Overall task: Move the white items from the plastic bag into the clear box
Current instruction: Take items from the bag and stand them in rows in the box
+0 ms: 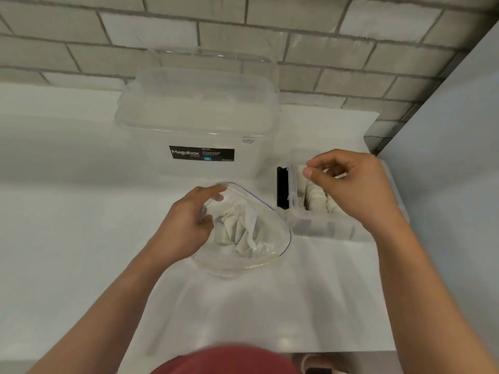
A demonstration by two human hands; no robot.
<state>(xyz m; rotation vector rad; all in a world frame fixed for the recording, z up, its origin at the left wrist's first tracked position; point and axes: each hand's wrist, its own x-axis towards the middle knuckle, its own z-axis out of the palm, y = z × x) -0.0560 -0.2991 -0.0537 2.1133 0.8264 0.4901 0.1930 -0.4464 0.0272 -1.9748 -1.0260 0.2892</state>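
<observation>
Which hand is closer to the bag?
Left. The left hand grips the bag at its rim; the right hand is off to the side, over the clear box.

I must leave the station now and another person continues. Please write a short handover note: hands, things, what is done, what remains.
Left hand grips the rim of the plastic bag, holding it open.
Right hand hovers over the small clear box, fingers curled, nothing visible in them.
Done: several white items stand in the box.
Left: more of them lie in the bag.
</observation>
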